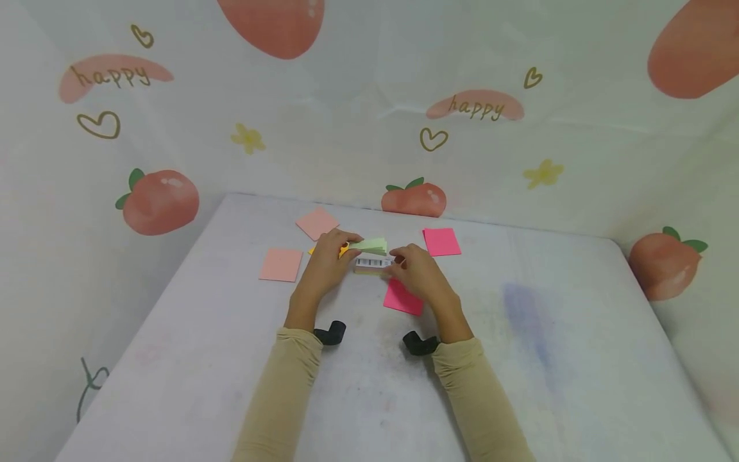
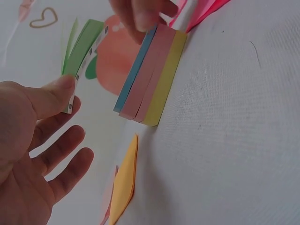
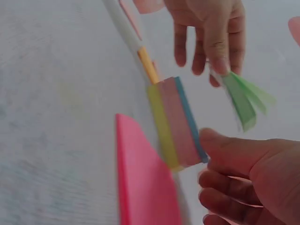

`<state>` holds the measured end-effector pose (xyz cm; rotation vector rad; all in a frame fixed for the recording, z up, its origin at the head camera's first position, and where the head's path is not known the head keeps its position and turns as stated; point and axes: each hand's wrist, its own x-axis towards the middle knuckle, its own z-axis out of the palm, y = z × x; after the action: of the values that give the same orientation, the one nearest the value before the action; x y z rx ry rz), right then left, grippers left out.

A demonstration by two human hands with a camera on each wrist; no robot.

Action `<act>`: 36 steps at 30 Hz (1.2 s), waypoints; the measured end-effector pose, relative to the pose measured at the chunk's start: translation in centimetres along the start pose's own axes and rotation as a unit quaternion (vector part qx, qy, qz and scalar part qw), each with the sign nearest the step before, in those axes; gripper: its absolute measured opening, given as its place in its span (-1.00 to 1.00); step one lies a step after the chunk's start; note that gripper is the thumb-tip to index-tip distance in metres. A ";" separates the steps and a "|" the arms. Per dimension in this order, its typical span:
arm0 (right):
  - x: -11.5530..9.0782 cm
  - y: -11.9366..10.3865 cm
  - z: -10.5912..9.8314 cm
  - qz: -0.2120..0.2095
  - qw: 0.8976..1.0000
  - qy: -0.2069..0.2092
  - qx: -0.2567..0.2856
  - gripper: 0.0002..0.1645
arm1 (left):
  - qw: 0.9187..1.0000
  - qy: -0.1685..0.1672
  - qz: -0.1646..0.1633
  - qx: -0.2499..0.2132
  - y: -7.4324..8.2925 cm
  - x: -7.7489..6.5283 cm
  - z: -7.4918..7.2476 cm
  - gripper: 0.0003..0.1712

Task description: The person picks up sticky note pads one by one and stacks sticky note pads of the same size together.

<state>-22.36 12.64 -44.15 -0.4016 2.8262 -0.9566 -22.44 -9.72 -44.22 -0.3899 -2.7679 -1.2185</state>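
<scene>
My left hand [image 1: 329,263] pinches a small pad of green sticky notes [image 1: 372,246] between thumb and fingers. Its strips fan apart at the free end, and a white printed label runs along one side in the left wrist view. Just below it, a block of narrow sticky-note pads [image 2: 149,77] in blue, pink and yellow stands on the table, yellow lowest. My right hand [image 1: 418,273] is at the right end of this block, thumb tip right at the blue layer, fingers loosely bent with a gap to the thumb [image 3: 225,143].
Pale pink square notes [image 1: 281,265] lie left, with more pale pink notes [image 1: 317,222] behind. Orange notes [image 2: 124,183] sit by my left hand. Bright pink notes [image 1: 442,242] lie back right; another bright pink pad [image 1: 403,298] is under my right hand. A printed cloth wall [image 1: 358,128] backs the table.
</scene>
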 end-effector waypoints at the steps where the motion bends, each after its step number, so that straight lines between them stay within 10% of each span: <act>1: -0.1 -0.1 -0.2 0.001 1.000 0.006 0.007 -0.40 | 1.000 -0.001 -0.001 -0.002 0.0 0.0 0.0 -0.68; 28: -0.2 -0.9 -0.1 -0.122 0.979 0.134 0.099 -0.61 | 1.000 -0.020 0.001 -0.014 0.5 0.2 0.4 -0.66; 36: -0.1 -0.8 -0.1 -0.110 0.981 0.121 0.104 -0.60 | 0.992 -0.050 -0.065 -0.101 0.6 0.0 -0.1 -0.62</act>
<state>-22.09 12.12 -43.62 -0.6203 2.8924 -1.4212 -22.31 -9.36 -43.73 -0.2972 -2.7994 -1.5586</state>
